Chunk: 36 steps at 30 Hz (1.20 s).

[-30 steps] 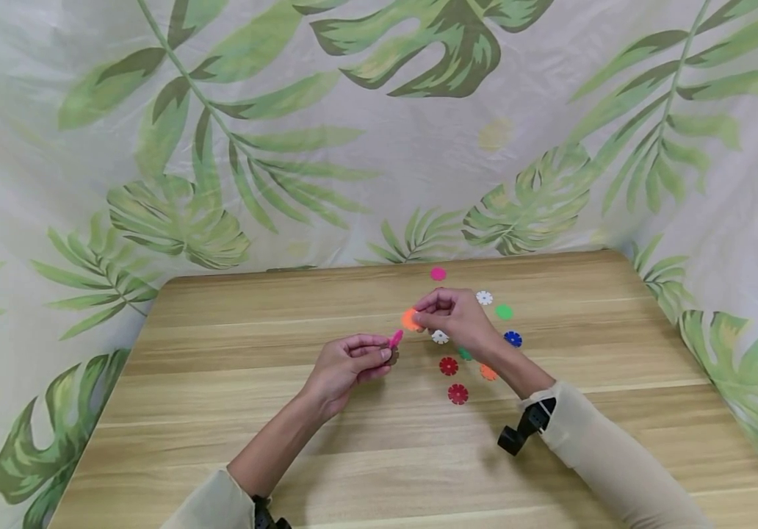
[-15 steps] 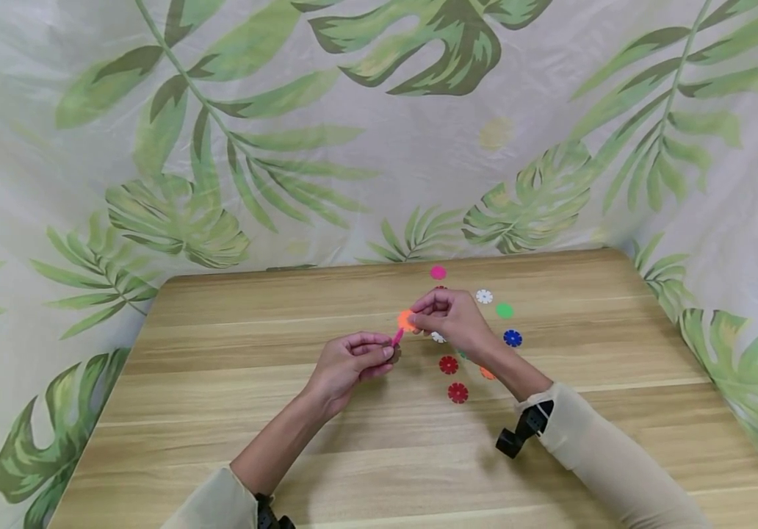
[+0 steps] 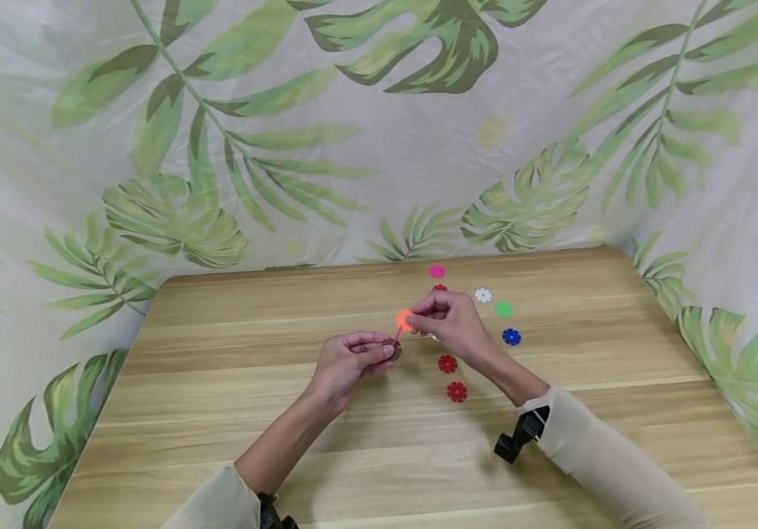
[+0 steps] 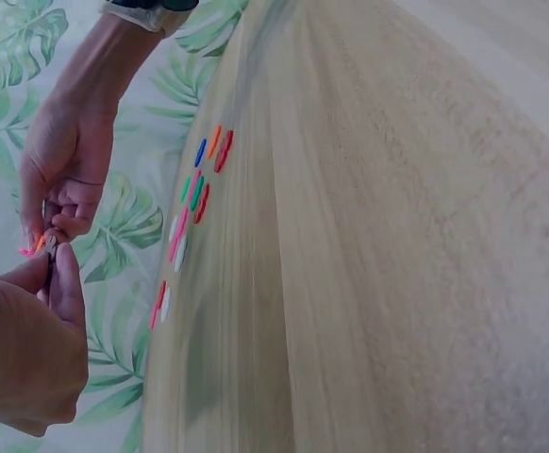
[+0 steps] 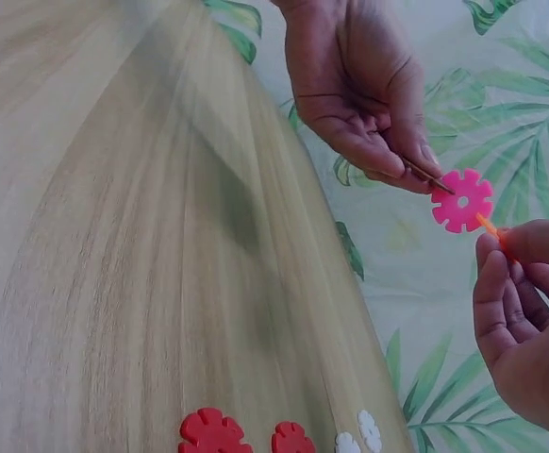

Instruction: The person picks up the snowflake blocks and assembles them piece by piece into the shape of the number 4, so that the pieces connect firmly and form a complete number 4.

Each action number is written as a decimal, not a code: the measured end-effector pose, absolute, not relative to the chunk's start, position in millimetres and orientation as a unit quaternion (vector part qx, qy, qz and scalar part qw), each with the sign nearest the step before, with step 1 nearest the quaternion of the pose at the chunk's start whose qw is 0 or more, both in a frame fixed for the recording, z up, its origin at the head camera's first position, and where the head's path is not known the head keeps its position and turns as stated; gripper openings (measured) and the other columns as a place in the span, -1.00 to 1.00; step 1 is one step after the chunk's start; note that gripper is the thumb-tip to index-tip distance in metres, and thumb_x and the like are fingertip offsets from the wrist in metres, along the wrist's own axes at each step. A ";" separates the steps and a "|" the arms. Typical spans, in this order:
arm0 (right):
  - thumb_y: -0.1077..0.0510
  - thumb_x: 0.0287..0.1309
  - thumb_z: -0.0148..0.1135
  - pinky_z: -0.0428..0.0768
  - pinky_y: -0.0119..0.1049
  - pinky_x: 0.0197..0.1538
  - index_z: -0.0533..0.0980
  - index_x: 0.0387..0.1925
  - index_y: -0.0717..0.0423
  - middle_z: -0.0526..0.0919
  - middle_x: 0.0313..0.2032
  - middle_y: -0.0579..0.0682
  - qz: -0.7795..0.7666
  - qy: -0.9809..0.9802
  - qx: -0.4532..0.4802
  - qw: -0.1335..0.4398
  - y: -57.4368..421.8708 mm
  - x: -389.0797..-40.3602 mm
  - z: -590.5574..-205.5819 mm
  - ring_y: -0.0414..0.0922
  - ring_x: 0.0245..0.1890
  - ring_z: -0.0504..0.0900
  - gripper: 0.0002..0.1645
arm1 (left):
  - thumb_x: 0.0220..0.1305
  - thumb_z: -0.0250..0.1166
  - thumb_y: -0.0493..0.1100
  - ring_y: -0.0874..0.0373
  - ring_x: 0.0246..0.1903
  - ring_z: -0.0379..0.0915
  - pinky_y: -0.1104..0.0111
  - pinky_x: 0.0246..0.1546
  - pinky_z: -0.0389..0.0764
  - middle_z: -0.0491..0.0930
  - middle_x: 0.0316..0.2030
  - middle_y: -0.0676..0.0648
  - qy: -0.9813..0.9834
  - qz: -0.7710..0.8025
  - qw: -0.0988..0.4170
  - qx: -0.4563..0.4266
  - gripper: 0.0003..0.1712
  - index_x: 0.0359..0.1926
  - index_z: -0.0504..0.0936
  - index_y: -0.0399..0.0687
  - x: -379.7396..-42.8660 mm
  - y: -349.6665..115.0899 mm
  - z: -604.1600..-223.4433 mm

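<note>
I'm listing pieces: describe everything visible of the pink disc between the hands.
The pink disc is round and plastic-looking, with a notched rim and central hole. Held above the table, it looks edge-on from the head camera. Its rim seemingly meets a brown disc in the left hand and an orange disc in the right hand; interlocking is unclear.

From the head, looks forward and down, farthest off, taking in the table (image 3: 366, 455) and the leaf-print cloth (image 3: 419, 162) behind. From the left wrist, looks low across the table, rolled sideways, close by the left hand (image 4: 29, 344). From the right wrist, faces roughly the opposite way, likewise rolled, close by the right hand (image 5: 534, 363). In all 3 views, takes in both hands, brown disc (image 3: 397, 354), pink disc (image 5: 475, 192) and orange disc (image 3: 404, 318).
</note>
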State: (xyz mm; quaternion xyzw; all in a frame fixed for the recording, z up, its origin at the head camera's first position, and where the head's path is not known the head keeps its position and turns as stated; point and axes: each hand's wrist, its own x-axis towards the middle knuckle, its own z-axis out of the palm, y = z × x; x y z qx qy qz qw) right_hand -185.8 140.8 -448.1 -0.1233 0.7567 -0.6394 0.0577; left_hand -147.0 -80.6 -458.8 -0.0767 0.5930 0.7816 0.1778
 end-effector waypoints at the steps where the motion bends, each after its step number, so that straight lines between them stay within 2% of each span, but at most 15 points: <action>1: 0.25 0.26 0.52 0.69 -0.34 -0.35 0.74 -0.20 0.24 0.79 -0.35 0.14 -0.639 0.757 -0.124 0.054 140.9 -185.4 -448.5 0.26 -0.32 0.73 -0.86 | 0.33 0.39 -0.50 0.01 -0.16 0.81 0.24 -0.07 0.81 0.81 -0.18 -0.25 0.593 0.782 0.178 -0.079 -0.78 -0.02 0.71 -0.47 -146.8 -80.3 -458.6; 8: 0.24 0.24 0.53 0.71 -0.24 -0.37 0.75 -0.20 0.21 0.79 -0.36 0.10 -0.625 0.768 -0.131 0.050 143.9 -184.2 -447.7 0.15 -0.36 0.75 -0.87 | 0.31 0.39 -0.53 0.02 -0.19 0.82 0.24 -0.09 0.81 0.81 -0.18 -0.26 0.594 0.781 0.173 -0.082 -0.78 -0.02 0.72 -0.49 -145.8 -78.0 -458.2; 16: 0.30 0.24 0.51 0.79 -0.28 -0.26 0.73 -0.19 0.29 0.79 -0.29 0.13 -0.636 0.755 -0.140 0.072 145.8 -184.3 -447.8 0.31 -0.25 0.78 -0.86 | 0.32 0.37 -0.53 0.01 -0.21 0.82 0.24 -0.11 0.82 0.81 -0.21 -0.27 0.597 0.779 0.176 -0.078 -0.77 -0.01 0.70 -0.52 -146.7 -77.6 -458.9; 23: 0.23 0.28 0.50 0.72 -0.35 -0.34 0.74 -0.14 0.23 0.81 -0.30 0.10 -0.629 0.762 -0.135 0.070 145.4 -183.9 -445.6 0.37 -0.21 0.76 -0.83 | 0.31 0.39 -0.53 0.03 -0.22 0.82 0.25 -0.11 0.82 0.81 -0.24 -0.23 0.596 0.780 0.174 -0.079 -0.75 0.00 0.70 -0.50 -149.2 -78.2 -459.0; 27: 0.22 0.30 0.49 0.80 -0.12 -0.25 0.74 -0.12 0.22 0.81 -0.31 0.10 -0.627 0.765 -0.131 0.070 144.4 -186.6 -444.3 0.39 -0.21 0.75 -0.83 | 0.30 0.39 -0.53 0.05 -0.21 0.81 0.27 -0.09 0.81 0.80 -0.24 -0.20 0.589 0.786 0.171 -0.079 -0.73 0.03 0.69 -0.50 -149.7 -78.4 -459.4; 29: 0.24 0.30 0.47 0.80 0.04 -0.17 0.73 -0.12 0.24 0.81 -0.30 0.11 -0.627 0.764 -0.132 0.071 144.0 -188.2 -443.4 0.41 -0.20 0.73 -0.83 | 0.31 0.38 -0.53 0.05 -0.19 0.81 0.27 -0.08 0.81 0.80 -0.23 -0.20 0.585 0.789 0.171 -0.080 -0.72 0.04 0.69 -0.50 -149.3 -78.8 -459.7; 31: 0.24 0.31 0.46 0.79 0.11 -0.13 0.72 -0.11 0.25 0.81 -0.30 0.11 -0.625 0.766 -0.131 0.072 143.7 -189.3 -442.1 0.40 -0.20 0.74 -0.83 | 0.33 0.37 -0.53 0.05 -0.18 0.81 0.28 -0.07 0.81 0.80 -0.21 -0.20 0.582 0.791 0.172 -0.080 -0.73 0.04 0.68 -0.48 -148.7 -79.6 -460.7; 36: 0.24 0.34 0.44 0.81 -0.05 -0.19 0.70 -0.11 0.26 0.81 -0.27 0.11 -0.623 0.768 -0.132 0.067 145.0 -192.7 -440.8 0.25 -0.25 0.78 -0.83 | 0.35 0.35 -0.52 0.03 -0.15 0.81 0.28 -0.06 0.80 0.80 -0.18 -0.21 0.576 0.796 0.171 -0.077 -0.75 0.03 0.69 -0.45 -147.6 -81.7 -463.5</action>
